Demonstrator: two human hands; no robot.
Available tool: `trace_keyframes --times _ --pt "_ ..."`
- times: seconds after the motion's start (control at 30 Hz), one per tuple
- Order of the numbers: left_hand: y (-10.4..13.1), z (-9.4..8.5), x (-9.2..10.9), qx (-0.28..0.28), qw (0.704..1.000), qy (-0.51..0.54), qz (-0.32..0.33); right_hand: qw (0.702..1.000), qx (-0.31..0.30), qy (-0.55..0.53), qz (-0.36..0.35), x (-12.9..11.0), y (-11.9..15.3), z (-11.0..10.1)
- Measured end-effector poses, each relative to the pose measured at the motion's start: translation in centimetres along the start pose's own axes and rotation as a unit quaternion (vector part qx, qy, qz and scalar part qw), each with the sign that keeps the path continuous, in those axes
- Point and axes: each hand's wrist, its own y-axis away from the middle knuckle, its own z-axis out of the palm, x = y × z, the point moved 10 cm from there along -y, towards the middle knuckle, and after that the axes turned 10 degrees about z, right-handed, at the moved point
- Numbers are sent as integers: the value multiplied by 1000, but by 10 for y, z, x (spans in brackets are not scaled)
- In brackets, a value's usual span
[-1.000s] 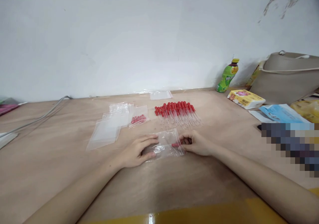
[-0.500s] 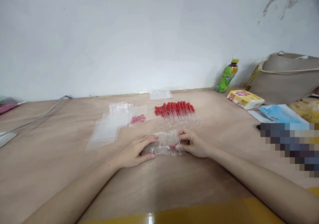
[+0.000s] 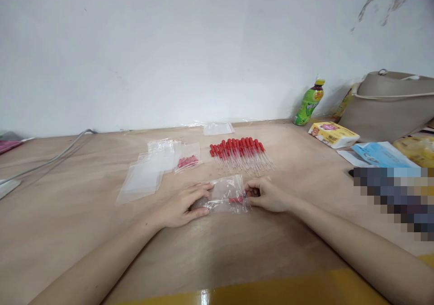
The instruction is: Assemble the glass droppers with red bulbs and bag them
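A clear plastic bag [image 3: 225, 188] lies flat on the table between my hands, with a red-topped dropper [image 3: 235, 200] inside it. My left hand [image 3: 186, 205] rests on the bag's left end, thumb and fingers apart. At the right end, the curled fingers of my right hand [image 3: 262, 194] are closed at the bag's edge. Behind the bag is a row of droppers with red bulbs [image 3: 242, 147] and clear stems. Flat clear bags [image 3: 140, 176] are spread on the left, and beside them is a bag holding several red-topped pieces [image 3: 187, 161].
Near the wall lies another small bag [image 3: 218, 129]. On the right are a green bottle [image 3: 308, 106], a yellow tissue pack [image 3: 332, 134], a blue packet [image 3: 381, 153] and a grey handbag [image 3: 393, 106]. A grey cable [image 3: 57, 157] runs along the left.
My right fingers have drawn back slightly to the right from the dropper's red bulb, which now shows more fully inside the bag. My left hand has barely moved.
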Motion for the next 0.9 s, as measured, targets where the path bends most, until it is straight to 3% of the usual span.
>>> trace_keyframes --times 0.13,0.27,0.43,0.67,0.9 --pt "1 2 0 -15 1000 -3 3 995 61 57 -53 -6 3 -7" --pt "1 3 1 -26 999 -38 6 989 80 82 -96 -11 4 -6" --pt "1 6 -1 -30 998 -54 8 981 120 125 -90 -13 4 -8" --pt "1 5 -1 -26 998 -49 8 990 52 116 -66 -12 6 -1" --pt "0 7 -1 -43 999 -13 11 988 69 133 -32 -5 3 -4"
